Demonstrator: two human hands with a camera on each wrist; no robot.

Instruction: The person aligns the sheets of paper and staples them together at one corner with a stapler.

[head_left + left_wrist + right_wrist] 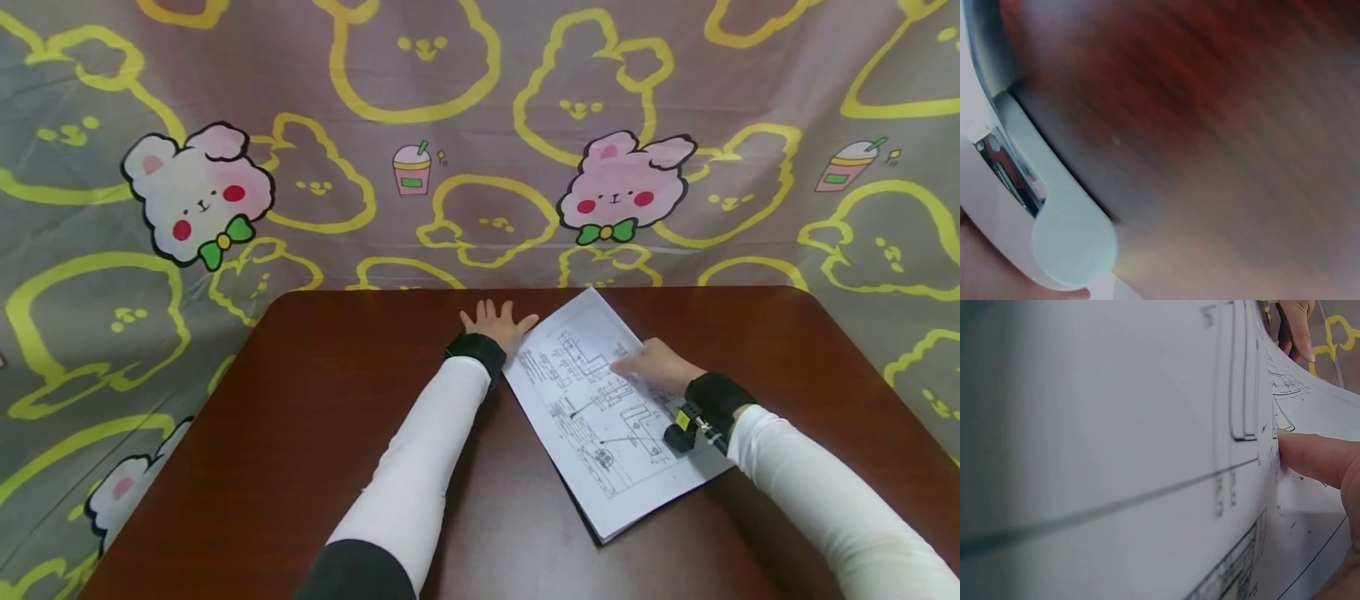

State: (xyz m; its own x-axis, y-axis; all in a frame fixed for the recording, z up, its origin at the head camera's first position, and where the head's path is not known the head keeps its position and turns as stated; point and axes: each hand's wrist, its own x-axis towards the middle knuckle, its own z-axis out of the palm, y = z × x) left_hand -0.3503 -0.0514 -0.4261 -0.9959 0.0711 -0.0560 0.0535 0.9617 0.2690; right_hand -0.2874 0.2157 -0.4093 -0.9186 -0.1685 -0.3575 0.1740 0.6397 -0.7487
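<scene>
A stack of white paper sheets [592,417] printed with technical drawings lies at an angle over the table. My right hand [662,365] holds its right edge, with the thumb [1316,453] pressed on the printed face; the other fingers are hidden. In the right wrist view the printed sheet [1116,425] fills most of the picture. My left hand [495,323] is beside the stack's upper left edge, fingers straight and spread. Whether it touches the paper or table, I cannot tell. The left wrist view has only blurred wood and a pale wrist-strap part [1075,240].
The reddish-brown table [337,417] has rounded far corners. Behind it hangs a patterned cloth [480,150] with cartoon rabbits and yellow outlines. A dark edge or shadow shows under the stack's near corner.
</scene>
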